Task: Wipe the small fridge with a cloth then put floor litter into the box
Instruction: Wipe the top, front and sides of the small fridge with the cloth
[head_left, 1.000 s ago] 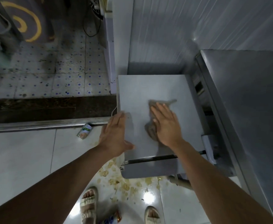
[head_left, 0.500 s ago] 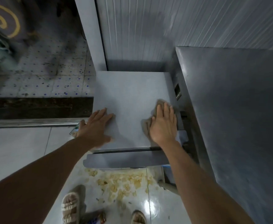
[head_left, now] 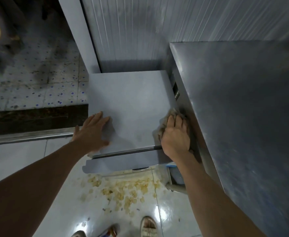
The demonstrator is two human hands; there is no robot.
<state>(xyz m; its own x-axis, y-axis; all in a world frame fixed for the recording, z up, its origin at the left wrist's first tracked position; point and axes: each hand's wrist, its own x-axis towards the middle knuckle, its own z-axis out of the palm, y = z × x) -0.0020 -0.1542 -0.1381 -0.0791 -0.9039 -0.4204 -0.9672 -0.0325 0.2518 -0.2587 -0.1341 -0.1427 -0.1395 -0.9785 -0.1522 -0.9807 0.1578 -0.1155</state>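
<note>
The small grey fridge point(head_left: 131, 103) stands below me against a ribbed wall. My left hand point(head_left: 93, 130) rests flat on the front left part of its top, fingers straight. My right hand point(head_left: 176, 134) presses a crumpled beige cloth point(head_left: 173, 112) onto the top's front right edge, fingers curling over the cloth toward the gap beside a steel counter. Yellowish crumbs of litter point(head_left: 124, 190) lie scattered on the white floor in front of the fridge. A colourful wrapper point(head_left: 108, 232) lies between my feet. No box is in view.
A tall stainless steel counter point(head_left: 243, 108) stands tight against the fridge's right side. A metal door threshold point(head_left: 29, 135) runs left of the fridge, with dirty dotted tiles point(head_left: 37, 79) beyond it. A grey pipe foot point(head_left: 175, 187) sticks out under the counter.
My right hand has slid the cloth rightward across the fridge top to its right edge. My left hand stayed on the left front part. The view has turned to the right.
</note>
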